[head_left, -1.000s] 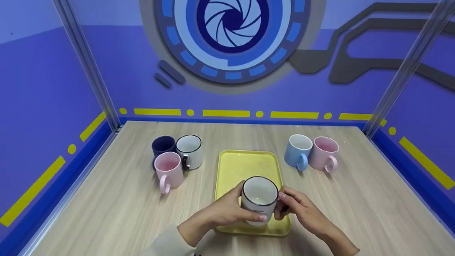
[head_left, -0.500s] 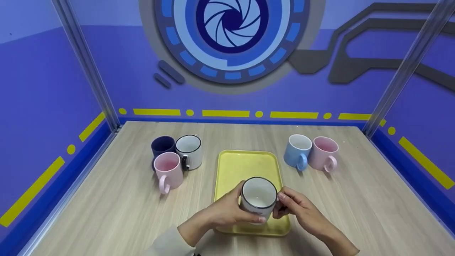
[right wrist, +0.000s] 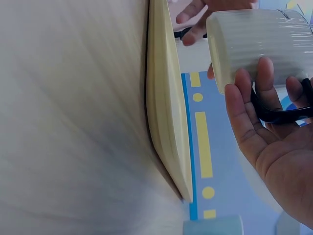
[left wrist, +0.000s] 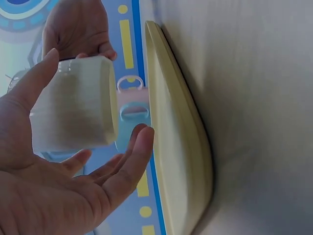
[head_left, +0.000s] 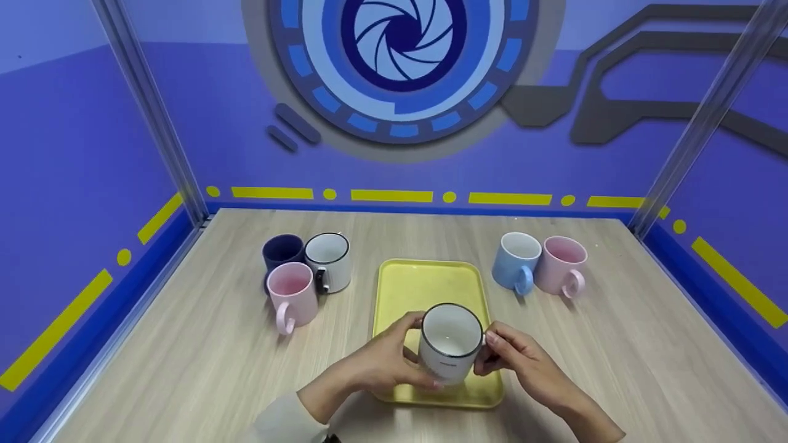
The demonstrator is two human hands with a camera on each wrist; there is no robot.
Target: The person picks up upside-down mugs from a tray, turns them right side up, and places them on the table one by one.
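Observation:
A white mug with a dark rim (head_left: 451, 338) is held upright over the yellow tray (head_left: 425, 277); the left wrist view shows a gap between its base and the tray. My right hand (head_left: 523, 363) grips the mug's black handle (right wrist: 281, 115), fingers curled through it. My left hand (head_left: 385, 363) is at the mug's left side with thumb and fingers spread. In the left wrist view its thumb (left wrist: 36, 78) overlaps the mug wall, while its fingers (left wrist: 129, 161) extend apart from the mug.
At the left stand a pink mug (head_left: 294, 298), a dark blue mug (head_left: 274, 261) and another white mug with black rim (head_left: 335, 271). To the right, a light blue mug (head_left: 511, 267) stands beside a pink mug (head_left: 551, 274). Blue panels (head_left: 394, 172) enclose the wooden table (head_left: 615, 369).
My left hand has loosened from the mug, its thumb and fingers spreading away to the left. My right hand keeps its grip on the handle, and the mug has barely shifted.

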